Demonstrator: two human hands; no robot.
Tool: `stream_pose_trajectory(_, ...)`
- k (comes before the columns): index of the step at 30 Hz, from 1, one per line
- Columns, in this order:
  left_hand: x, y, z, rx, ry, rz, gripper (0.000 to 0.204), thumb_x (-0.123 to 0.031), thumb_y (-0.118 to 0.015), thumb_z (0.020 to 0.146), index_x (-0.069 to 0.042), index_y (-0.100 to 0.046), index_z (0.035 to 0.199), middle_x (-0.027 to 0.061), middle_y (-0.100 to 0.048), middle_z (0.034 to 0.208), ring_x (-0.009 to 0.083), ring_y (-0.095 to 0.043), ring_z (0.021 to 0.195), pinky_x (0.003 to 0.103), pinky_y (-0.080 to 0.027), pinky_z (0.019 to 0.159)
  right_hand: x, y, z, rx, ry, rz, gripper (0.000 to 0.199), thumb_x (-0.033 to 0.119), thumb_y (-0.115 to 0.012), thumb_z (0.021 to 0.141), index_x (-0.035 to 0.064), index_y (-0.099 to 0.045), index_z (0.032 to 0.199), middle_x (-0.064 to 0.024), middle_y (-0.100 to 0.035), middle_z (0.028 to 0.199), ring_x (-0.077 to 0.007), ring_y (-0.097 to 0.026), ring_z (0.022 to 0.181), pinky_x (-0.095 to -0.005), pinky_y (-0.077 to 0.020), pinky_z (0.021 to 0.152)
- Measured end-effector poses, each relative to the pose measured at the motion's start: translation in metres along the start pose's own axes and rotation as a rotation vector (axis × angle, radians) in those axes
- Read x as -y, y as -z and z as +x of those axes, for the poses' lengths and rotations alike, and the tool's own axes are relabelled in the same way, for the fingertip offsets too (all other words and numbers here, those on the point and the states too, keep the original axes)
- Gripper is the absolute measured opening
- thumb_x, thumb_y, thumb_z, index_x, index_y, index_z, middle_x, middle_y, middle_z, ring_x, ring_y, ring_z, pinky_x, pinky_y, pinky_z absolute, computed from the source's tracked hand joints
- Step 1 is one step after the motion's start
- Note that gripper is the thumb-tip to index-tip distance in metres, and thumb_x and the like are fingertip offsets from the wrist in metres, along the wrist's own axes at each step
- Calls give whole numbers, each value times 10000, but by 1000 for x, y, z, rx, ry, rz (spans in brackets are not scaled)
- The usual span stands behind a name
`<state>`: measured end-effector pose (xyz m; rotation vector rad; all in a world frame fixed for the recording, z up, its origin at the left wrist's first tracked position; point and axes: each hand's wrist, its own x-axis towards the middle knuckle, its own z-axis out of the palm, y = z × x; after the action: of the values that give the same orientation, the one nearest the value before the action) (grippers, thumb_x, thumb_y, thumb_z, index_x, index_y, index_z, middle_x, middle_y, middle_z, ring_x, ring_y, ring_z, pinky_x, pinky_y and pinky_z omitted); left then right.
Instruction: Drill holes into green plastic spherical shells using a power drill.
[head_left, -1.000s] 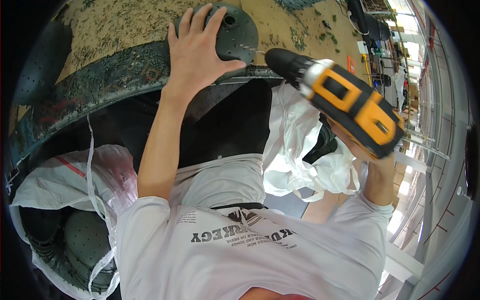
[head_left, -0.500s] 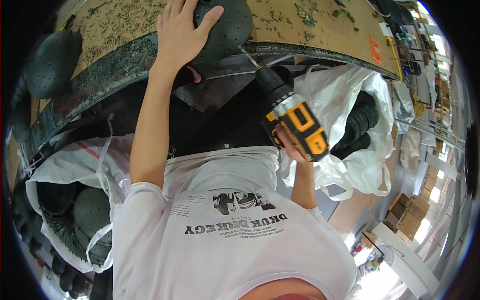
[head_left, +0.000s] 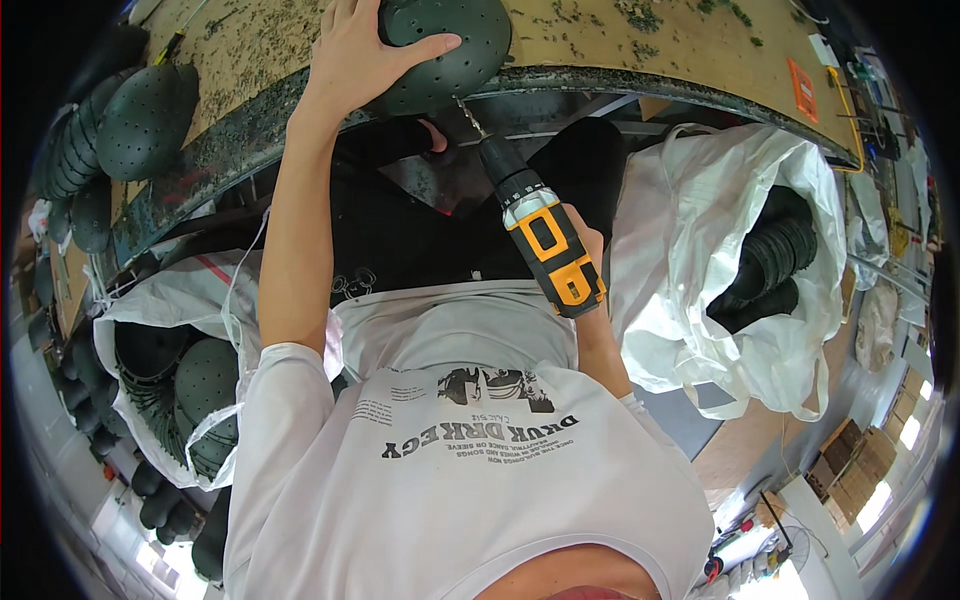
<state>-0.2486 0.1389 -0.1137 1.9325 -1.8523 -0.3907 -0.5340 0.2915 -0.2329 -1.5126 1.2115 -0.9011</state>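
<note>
A dark green domed shell [head_left: 447, 60], dotted with small holes, sits at the table's front edge. My left hand [head_left: 350, 62] steadies it from the left, thumb laid across its top; the upper frame edge cuts off some fingertips. My right hand [head_left: 588, 240] is closed round the grip of a yellow and black cordless drill [head_left: 545, 240], mostly hidden behind the tool. Its bit [head_left: 470, 118] points up and left, with the tip at the shell's lower rim; whether it touches, I cannot tell.
More perforated shells [head_left: 148, 120] are stacked on the table's left end. White sacks with dark shells stand either side of me, one left [head_left: 160, 290] and one right [head_left: 680, 260]. Debris litters the tabletop [head_left: 570, 45]. An orange piece [head_left: 802, 90] lies at its right.
The drill has swung left and more upright, its tip now lower on the shell's rim. My left hand keeps its hold. The whole view has shifted, moving the sacks rightward in the picture.
</note>
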Motion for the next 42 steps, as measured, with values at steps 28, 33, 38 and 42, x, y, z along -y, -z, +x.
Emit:
stream_pose_trajectory(28,9,9,2,120,-122,-95,1169,-546,-860,672,-105,-232,1554,193,-185,1591,405,-162,1475,562,-240,1169,-14,-1,3,23,-28,120,298,99,-770,821,43,-617,1071,-23,-687,791,-68,-665,700,-191,-499,630)
stream_pose_trajectory(33,8,10,2,112,-85,-63,1159,-536,-860,677,-101,-235,1552,195,-192,1588,404,-170,1472,558,-246,1166,-16,-1,3,38,12,79,307,84,-762,819,39,-617,1086,-31,-687,786,-80,-665,683,-197,-499,627)
stream_pose_trajectory(38,10,8,2,94,-129,-88,1146,-508,-860,681,-99,-234,1550,200,-212,1576,403,-206,1459,544,-268,1157,-21,-4,2,28,-22,98,308,70,-752,822,32,-614,1094,-37,-680,775,-102,-668,673,-205,-502,629)
stream_pose_trajectory(42,8,7,2,93,-124,-73,1131,-490,-860,683,-95,-242,1544,203,-221,1570,405,-221,1454,539,-277,1153,-23,-3,1,32,-17,57,311,71,-750,823,32,-608,1097,-37,-674,766,-108,-664,666,-210,-501,625)
